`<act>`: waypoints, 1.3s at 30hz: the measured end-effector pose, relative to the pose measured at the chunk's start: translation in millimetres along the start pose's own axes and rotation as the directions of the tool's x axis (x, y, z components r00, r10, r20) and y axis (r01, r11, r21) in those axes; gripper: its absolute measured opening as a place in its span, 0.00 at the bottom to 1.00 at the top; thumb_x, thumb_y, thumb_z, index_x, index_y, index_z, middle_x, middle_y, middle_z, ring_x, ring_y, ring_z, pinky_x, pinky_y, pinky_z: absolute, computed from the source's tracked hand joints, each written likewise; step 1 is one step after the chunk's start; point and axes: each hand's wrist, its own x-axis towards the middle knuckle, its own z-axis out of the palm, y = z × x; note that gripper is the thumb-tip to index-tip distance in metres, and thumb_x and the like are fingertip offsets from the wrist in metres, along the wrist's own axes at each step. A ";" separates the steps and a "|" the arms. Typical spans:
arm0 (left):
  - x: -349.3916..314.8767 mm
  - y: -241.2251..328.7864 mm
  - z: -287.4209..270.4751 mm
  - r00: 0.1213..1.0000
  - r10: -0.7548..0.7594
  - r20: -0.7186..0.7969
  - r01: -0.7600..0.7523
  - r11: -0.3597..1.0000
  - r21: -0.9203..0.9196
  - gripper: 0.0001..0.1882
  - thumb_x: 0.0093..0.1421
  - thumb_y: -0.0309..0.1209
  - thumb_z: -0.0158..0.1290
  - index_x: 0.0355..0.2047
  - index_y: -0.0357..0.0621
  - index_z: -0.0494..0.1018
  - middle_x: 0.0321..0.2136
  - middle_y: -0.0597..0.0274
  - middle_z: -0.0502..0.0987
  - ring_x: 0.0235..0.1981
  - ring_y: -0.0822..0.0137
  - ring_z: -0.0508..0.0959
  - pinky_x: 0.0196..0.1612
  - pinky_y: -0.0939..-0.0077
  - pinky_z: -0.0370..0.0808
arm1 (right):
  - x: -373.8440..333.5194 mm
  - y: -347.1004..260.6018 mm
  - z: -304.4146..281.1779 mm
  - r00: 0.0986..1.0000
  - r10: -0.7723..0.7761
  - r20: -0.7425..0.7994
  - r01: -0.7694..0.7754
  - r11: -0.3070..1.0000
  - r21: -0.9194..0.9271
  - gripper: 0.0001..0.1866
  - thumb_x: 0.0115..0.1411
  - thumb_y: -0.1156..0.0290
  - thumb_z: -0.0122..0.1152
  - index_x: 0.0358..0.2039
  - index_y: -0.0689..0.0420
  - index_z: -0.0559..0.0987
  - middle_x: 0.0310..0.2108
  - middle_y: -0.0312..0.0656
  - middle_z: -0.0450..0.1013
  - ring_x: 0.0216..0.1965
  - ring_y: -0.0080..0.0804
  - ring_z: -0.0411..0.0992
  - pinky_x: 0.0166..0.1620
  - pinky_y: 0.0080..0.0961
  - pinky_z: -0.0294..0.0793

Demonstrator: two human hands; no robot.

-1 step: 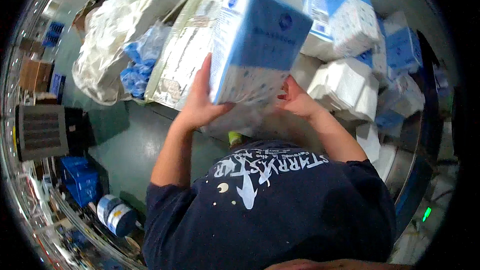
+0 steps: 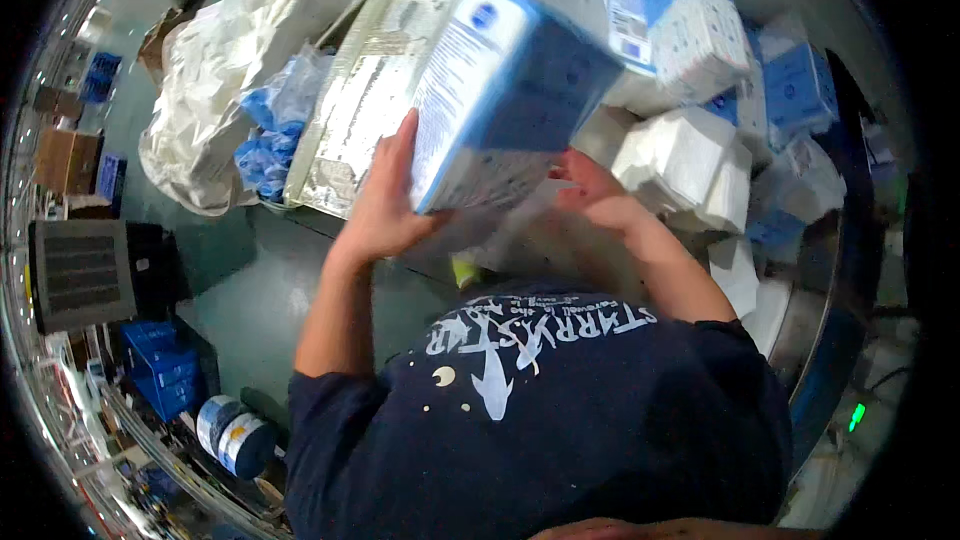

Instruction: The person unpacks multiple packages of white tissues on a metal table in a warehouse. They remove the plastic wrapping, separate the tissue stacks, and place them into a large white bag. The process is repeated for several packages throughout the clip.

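A boxy blue-and-white plastic-wrapped pack [image 2: 500,80] is held up in front of me, tilted with its top leaning right. My left hand [image 2: 385,200] grips its lower left edge, thumb underneath and fingers along the side. At the lower right corner, my right hand [image 2: 595,190] has curled fingers closed on loose clear plastic film [image 2: 500,230], which hangs blurred below the pack. Behind the pack lies a worn, pale, flat board-like surface [image 2: 345,130]. Just right of my right hand sit white stacks of folded paper [image 2: 680,155].
Similar blue-and-white packs [image 2: 695,25] are piled at the far right. A large whitish sack [image 2: 215,90] stands at the left beside crumpled blue plastic [image 2: 270,155]. Further left are a grey crate [image 2: 85,275], blue bins [image 2: 160,365] and a blue-white drum [image 2: 235,435].
The pack has tilted and turned slightly, showing more of its white printed side. My left hand has shifted a little left and down with it; the right hand stays near the lower corner.
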 end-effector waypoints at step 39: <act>113.8 -162.5 -52.0 0.815 0.220 0.536 -0.474 0.785 0.400 0.55 0.30 0.37 0.70 0.61 0.61 0.56 0.57 0.57 0.62 0.58 0.52 0.61 0.59 0.52 0.59 | 104.2 -104.0 148.2 0.968 0.080 0.236 0.215 0.210 -0.954 0.11 0.52 0.61 0.58 0.36 0.49 0.78 0.41 0.39 0.73 0.48 0.39 0.69 0.52 0.46 0.64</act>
